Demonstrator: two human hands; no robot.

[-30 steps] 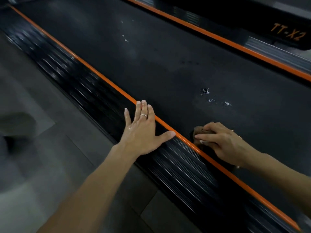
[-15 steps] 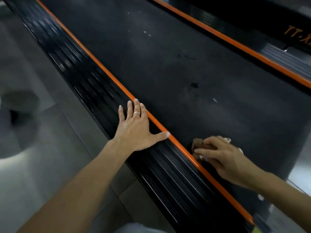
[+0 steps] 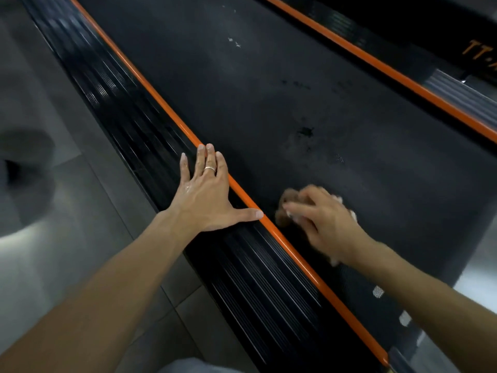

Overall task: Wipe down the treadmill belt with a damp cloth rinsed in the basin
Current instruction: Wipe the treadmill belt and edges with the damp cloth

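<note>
R hand [image 3: 322, 219] fingers curled on cloth [image 3: 285, 211]; L hand [image 3: 207, 195] splayed flat.

— Dim, isn't it?
— Yes; the wide black rubber treadmill belt [image 3: 269, 90] swallows light, with faint sheen only.
— Sharp?
— No. The right hand [image 3: 322, 219] and its small brown cloth [image 3: 285, 211] smear with motion; the grey floor tiles [image 3: 32, 76] blur, and edges bend.

Head-worn view, steeply down, close over treadmill belt [image 3: 309, 109].
</note>
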